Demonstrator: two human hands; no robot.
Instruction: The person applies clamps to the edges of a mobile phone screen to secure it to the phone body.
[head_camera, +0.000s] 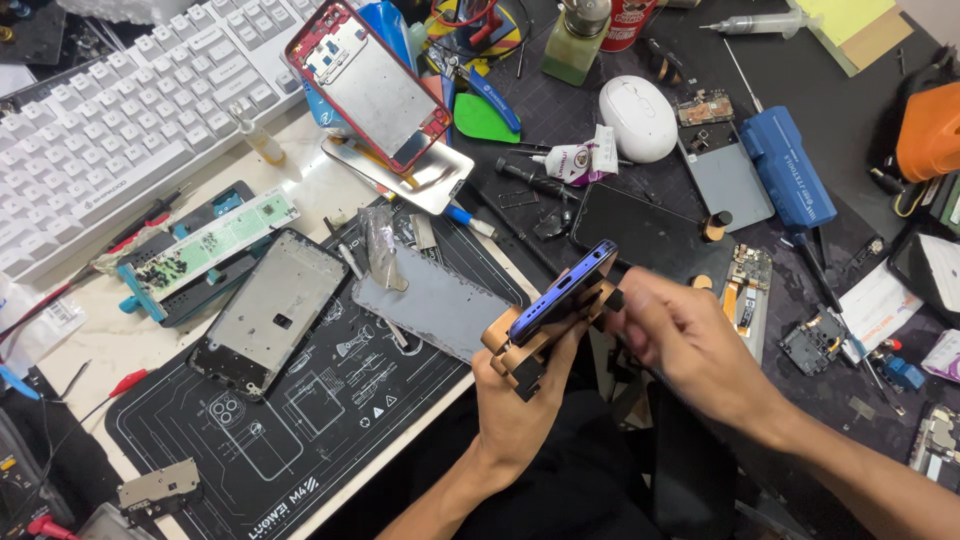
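My left hand (520, 400) grips a wooden clamp-like holder (522, 352) from below, with a blue phone (563, 294) held on edge in it. My right hand (690, 345) has its fingers pinched at the holder's right end, next to a small black knob (613, 299). Both hands hover over the near edge of the bench, above my dark lap.
A black repair mat (300, 430) carries a bare phone frame (272, 312) and a grey back plate (440, 305). A red phone frame (368, 80), white keyboard (120, 110), white mouse (638, 117), blue screwdriver handle (788, 165), dark phone (640, 232) and loose parts crowd the bench.
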